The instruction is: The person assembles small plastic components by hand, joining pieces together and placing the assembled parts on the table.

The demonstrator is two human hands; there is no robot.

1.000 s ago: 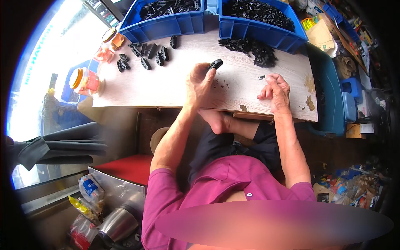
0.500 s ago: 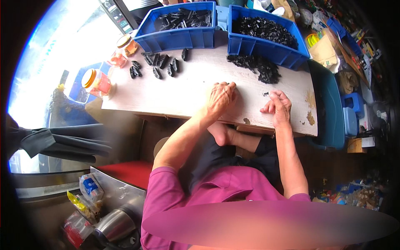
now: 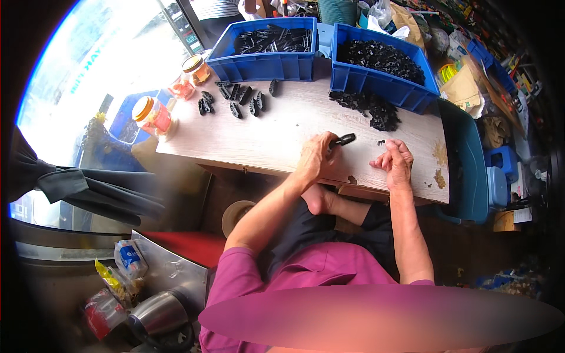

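Observation:
My left hand (image 3: pixel 318 156) is closed around a black plastic part (image 3: pixel 342 140), whose rounded end sticks out past the fingers over the table. To its right, my right hand (image 3: pixel 397 165) has its fingers curled in and the fingertips pressed together. Just at those fingertips is a tiny black piece (image 3: pixel 381 142); whether it is pinched or lies on the table I cannot tell. Several finished-looking black parts (image 3: pixel 245 95) lie at the back left of the table. A heap of small black pieces (image 3: pixel 382 115) spreads at the back right.
Along the back of the pale table (image 3: pixel 259 138) stand a blue bin (image 3: pixel 265 72) of long black parts and a blue bin (image 3: pixel 376 82) of small black pieces. Jars (image 3: pixel 154 115) with yellow lids stand at the left end. A teal tub (image 3: pixel 474 170) is beyond the right edge.
The black part now shows out of my left hand, which has turned and lifted its fingers somewhat. My right hand keeps its curled pose. The whole view has shifted slightly.

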